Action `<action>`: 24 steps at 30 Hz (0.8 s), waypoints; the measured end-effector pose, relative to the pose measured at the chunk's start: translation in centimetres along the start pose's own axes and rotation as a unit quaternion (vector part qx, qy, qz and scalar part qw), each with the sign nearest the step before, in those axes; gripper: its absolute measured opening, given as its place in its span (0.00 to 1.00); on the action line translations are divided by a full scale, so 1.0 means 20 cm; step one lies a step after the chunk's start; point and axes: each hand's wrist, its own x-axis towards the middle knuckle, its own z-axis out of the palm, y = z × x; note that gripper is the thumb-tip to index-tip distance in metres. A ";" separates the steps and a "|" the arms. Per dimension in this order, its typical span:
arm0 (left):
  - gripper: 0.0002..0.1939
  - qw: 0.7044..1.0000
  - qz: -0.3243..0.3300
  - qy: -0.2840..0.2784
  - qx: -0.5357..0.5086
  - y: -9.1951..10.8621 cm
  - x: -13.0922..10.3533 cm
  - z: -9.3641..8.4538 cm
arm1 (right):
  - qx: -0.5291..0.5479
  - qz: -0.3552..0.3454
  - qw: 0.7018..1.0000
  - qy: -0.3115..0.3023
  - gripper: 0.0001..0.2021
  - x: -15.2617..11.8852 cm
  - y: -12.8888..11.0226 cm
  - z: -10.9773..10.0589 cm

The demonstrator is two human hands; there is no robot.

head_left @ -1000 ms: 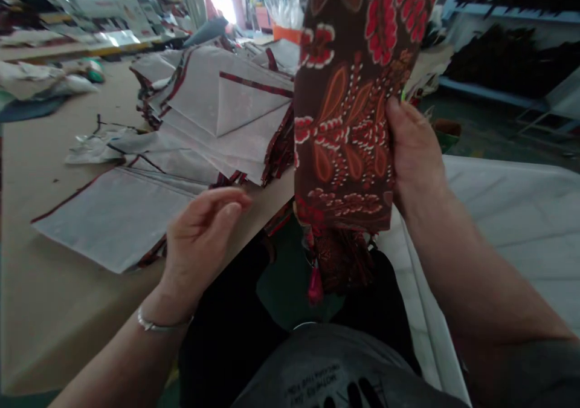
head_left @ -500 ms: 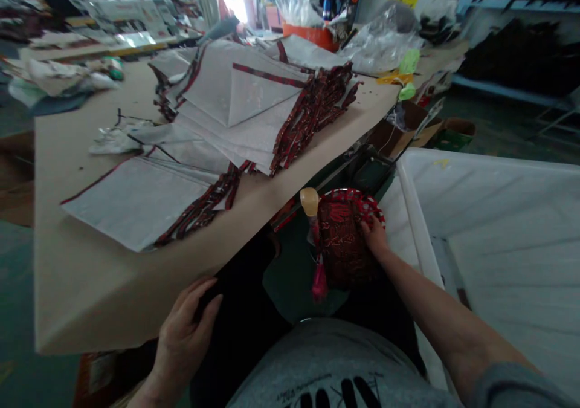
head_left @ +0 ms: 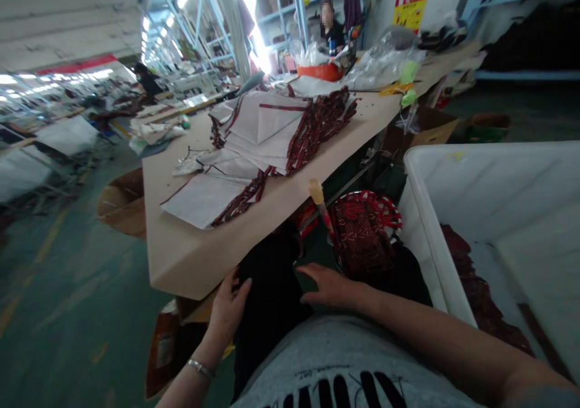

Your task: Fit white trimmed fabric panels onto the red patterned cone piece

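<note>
My left hand is open beside the near edge of the table, over my dark trouser leg, with nothing in it. Open and empty too, my right hand hovers above my lap with its fingers pointing left. Just beyond it, dark red patterned fabric pieces lie on a red basket. A pale rounded knob on a handle stands at the basket's left side. On the table, white panels with dark red edging are piled up, and a smaller stack lies nearer to me.
A big white bin stands at my right with dark red material inside. Cardboard boxes flank the table. Clear plastic bags and an orange tub sit at the table's far end. A person is behind it.
My right hand has left the dark red fabric on the basket and moved left and back over my lap. The view has swung up and to the left. My left hand remains near the table edge.
</note>
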 end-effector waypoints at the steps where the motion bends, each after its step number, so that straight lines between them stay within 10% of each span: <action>1: 0.31 1.000 -0.014 -0.017 -0.011 0.01 0.00 -0.02 | -0.009 -0.001 1.000 -0.027 0.42 0.02 -0.04 0.03; 5: 0.29 0.997 -0.006 -0.061 -0.041 0.06 0.03 -0.07 | -0.072 0.031 0.997 -0.021 0.52 0.08 -0.15 0.11; 15: 0.16 0.991 0.045 -0.118 0.030 0.13 0.07 0.13 | -0.163 0.051 0.985 -0.024 0.09 0.11 -0.04 0.11; 24: 0.10 0.961 0.049 -0.262 0.071 0.05 -0.21 0.02 | -0.044 0.025 0.972 -0.229 0.09 -0.03 0.06 0.12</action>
